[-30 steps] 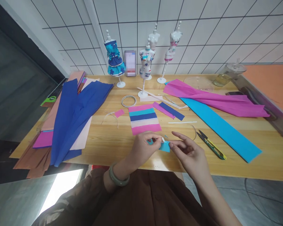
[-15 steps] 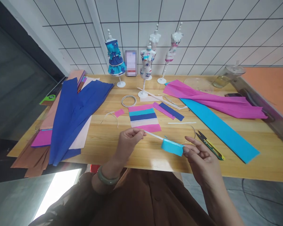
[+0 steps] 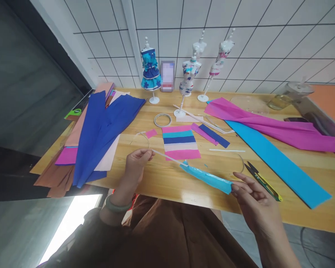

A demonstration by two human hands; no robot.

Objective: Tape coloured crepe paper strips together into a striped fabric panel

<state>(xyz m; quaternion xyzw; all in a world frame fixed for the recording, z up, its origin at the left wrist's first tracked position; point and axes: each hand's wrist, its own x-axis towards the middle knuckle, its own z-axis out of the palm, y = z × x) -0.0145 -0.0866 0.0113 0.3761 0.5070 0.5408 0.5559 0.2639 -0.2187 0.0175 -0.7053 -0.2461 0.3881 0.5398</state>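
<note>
My left hand (image 3: 138,163) pinches the end of a narrow white strip (image 3: 169,157), which looks like tape backing. It runs taut to the far end of a light blue crepe paper strip (image 3: 208,177), along whose upper edge a shiny line shows. The other end of that paper is pinched between thumb and fingers of my right hand (image 3: 257,201), with the index finger raised. Both hang over the table's near edge. Behind them lies a sheet of pink, turquoise, navy and pale stripes (image 3: 181,140). Yellow-handled thread snips (image 3: 264,181) rest right beside my right hand.
A tape roll (image 3: 162,120) lies mid-table before several small mannequins (image 3: 190,74), one in a blue dress (image 3: 150,70). Dark blue paper (image 3: 100,134) covers the left side; magenta paper (image 3: 268,121) and a long blue strip (image 3: 279,163) lie right. A glass jar (image 3: 290,95) stands back right.
My hands have moved apart, and more of the white strip and the blue paper now shows stretched between them. The view has shifted, so the table appears further right.
</note>
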